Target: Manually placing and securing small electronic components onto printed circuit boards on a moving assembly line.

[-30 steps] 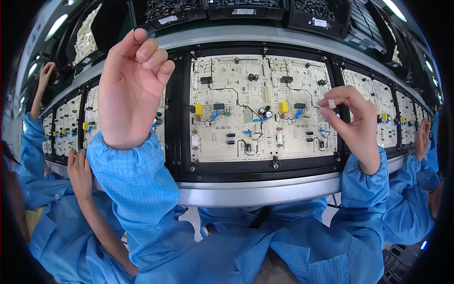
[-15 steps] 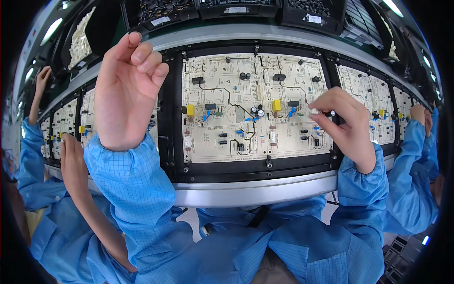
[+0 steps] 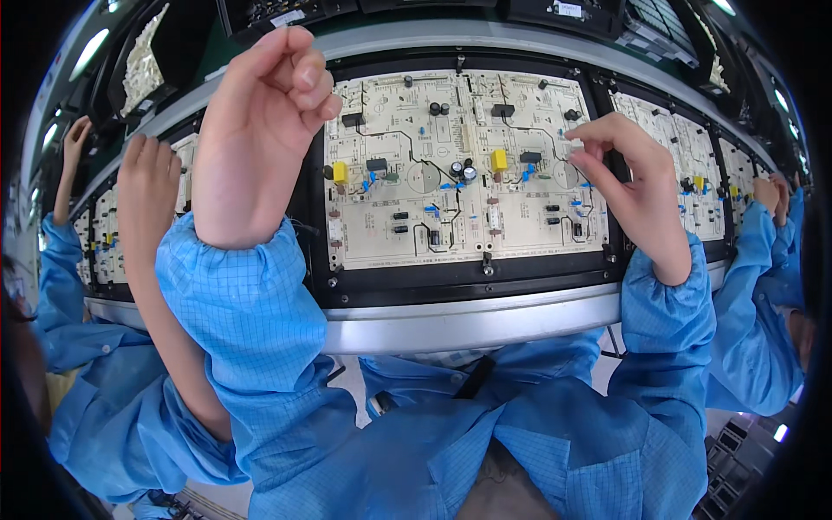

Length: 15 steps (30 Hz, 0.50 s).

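One pale two-part circuit panel (image 3: 425,178), two yellow blocks (image 3: 499,160) on it, one left hand (image 3: 269,130) loosely curled, grip unclear, one right hand (image 3: 637,165) over the panel's right edge, thumb and forefinger parted, the white connector pinched there earlier now indistinct

A: Your light?
B: Bright, even. White tube light (image 3: 90,52) upper left; sheen along your metal rail (image 3: 468,324).
A: Sharpness?
B: Your hands (image 3: 263,134) clear; blue jacket (image 3: 390,464) hazy. Edges fisheye-bent, corners black.
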Tool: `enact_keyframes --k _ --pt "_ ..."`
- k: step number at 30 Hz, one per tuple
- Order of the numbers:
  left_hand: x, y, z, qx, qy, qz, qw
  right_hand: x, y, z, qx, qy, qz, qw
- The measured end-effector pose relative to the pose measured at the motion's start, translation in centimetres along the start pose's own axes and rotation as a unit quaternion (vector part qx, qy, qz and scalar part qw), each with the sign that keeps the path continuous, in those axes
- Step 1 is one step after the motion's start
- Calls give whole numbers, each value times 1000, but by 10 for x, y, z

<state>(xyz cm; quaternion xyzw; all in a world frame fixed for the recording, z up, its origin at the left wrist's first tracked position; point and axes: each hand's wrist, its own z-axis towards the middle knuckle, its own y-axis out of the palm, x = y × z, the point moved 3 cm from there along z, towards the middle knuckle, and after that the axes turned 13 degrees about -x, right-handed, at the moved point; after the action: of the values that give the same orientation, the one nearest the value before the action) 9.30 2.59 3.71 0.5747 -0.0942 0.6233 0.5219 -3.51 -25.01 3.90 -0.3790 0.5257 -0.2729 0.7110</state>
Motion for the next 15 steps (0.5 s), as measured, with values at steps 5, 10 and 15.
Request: enact_keyframes --k 5,10,15 --pt "-4 5 4 -9 -11 31 999 -8 -13 -7 73 -34 -28 996" --pt "-5 -3 5 1 -30 72 997 -9 -27 -32 166 -59 -78 981" --pt "-17 -19 10 34 -51 67 996 -10 1 -82 31 38 -133 990"
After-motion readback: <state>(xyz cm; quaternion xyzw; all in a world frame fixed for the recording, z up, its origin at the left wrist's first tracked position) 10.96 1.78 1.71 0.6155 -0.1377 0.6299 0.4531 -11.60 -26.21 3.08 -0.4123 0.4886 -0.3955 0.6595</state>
